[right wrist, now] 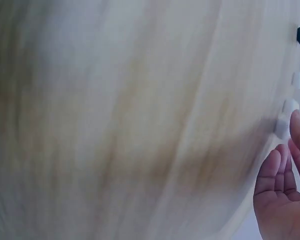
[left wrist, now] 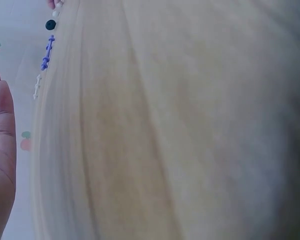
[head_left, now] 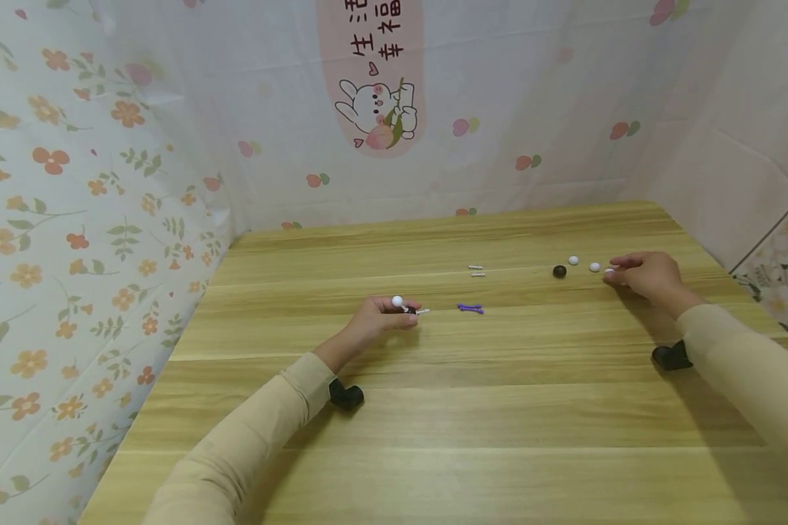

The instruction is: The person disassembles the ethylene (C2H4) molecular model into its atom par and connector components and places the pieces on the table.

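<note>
On the left of the wooden table, my left hand (head_left: 376,317) pinches a small ball-and-stick model between thumb and fingers. It has a black ball, largely covered by the fingertips, a white ball (head_left: 397,300) standing up from it, and a white stick (head_left: 423,312) pointing right. At the far right, my right hand (head_left: 650,277) has its thumb and fingertips around a white ball (head_left: 608,272) at table level. The right wrist view shows that white ball (right wrist: 282,127) by the thumb tip. Two more white balls (head_left: 594,267) and a black ball (head_left: 559,271) lie left of this hand.
Purple connector sticks (head_left: 470,308) lie on the table (head_left: 446,423) between the hands. Two short white sticks (head_left: 476,271) lie behind them. A patterned curtain (head_left: 499,109) hangs along the table's back edge, and a floral cloth (head_left: 72,255) hangs at the left.
</note>
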Motion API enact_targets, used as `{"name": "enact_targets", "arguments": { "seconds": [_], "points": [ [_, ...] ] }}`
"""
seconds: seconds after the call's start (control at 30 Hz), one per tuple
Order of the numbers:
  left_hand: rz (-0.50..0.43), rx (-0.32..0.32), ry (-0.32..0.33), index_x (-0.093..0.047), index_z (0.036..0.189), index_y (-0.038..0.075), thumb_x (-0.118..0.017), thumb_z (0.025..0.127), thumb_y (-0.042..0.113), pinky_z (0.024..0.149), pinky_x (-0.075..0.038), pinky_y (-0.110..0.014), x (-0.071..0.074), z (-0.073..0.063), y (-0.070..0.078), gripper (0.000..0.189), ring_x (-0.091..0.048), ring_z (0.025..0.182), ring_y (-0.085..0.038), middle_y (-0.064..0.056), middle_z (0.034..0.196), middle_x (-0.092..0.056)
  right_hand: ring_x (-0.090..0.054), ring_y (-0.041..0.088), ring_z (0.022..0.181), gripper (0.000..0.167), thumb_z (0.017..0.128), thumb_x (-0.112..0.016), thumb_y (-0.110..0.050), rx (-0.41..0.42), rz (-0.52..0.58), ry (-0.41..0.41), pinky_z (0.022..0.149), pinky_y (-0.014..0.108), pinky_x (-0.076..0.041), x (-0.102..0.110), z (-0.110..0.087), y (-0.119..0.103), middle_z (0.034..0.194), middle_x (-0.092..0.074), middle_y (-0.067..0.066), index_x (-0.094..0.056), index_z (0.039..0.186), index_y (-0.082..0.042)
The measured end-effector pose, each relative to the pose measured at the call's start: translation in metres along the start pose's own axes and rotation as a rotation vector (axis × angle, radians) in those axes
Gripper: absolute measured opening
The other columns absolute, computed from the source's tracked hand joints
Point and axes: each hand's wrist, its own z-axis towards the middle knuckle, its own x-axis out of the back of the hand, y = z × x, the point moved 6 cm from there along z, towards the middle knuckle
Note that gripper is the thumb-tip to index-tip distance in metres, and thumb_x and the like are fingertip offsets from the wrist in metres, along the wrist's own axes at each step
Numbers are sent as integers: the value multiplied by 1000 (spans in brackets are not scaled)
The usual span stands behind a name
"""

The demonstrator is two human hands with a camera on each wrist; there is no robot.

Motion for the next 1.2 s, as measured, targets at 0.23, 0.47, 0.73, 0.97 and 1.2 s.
{"name": "enact_targets", "arguments": {
  "seconds": [0.23, 0.47, 0.73, 0.97, 1.2],
  "points": [
    [-11, 5, 0, -58, 117, -19, -65, 87, -9, 84, -55, -32, 0, 0, 0, 32, -67, 90, -12, -29, 125, -58, -54, 2, 87, 63, 89, -70, -43, 65, 58, 38, 65, 14, -45, -3, -6, -23, 99, -70, -3, -58, 128, 5],
    [1, 15, 15, -61, 116, -16, -67, 86, -8, 84, -55, -33, 0, 0, -1, 31, -67, 89, -13, -21, 118, -65, -54, -8, 84, 58, 90, -71, -36, 120, 190, -16, 72, 11, -45, -30, -20, -59, 99, -68, -13, -58, 130, 3],
    [48, 37, 11, -64, 116, -11, -70, 86, -3, 83, -55, -37, -3, 2, -1, 31, -68, 84, -13, -25, 111, -66, -60, -3, 88, 50, 89, -74, -26, 208, 305, -113, 76, 13, -49, -71, -31, -101, 113, -69, 10, -61, 125, 7],
    [56, 40, -7, -62, 117, -13, -70, 87, -4, 82, -56, -38, -6, 1, 1, 33, -68, 82, -14, -10, 94, -71, -64, 3, 85, 43, 89, -73, -13, 273, 423, -194, 74, 19, -53, -106, -43, -135, 106, -70, 11, -60, 123, 10],
    [66, 39, -5, -66, 114, -9, -72, 86, 0, 82, -56, -40, -7, 2, 2, 30, -69, 84, -18, -13, 97, -70, -65, 7, 86, 39, 88, -73, -8, 302, 466, -259, 76, 23, -54, -137, -55, -163, 103, -70, 15, -62, 120, 11]
  ]
}}
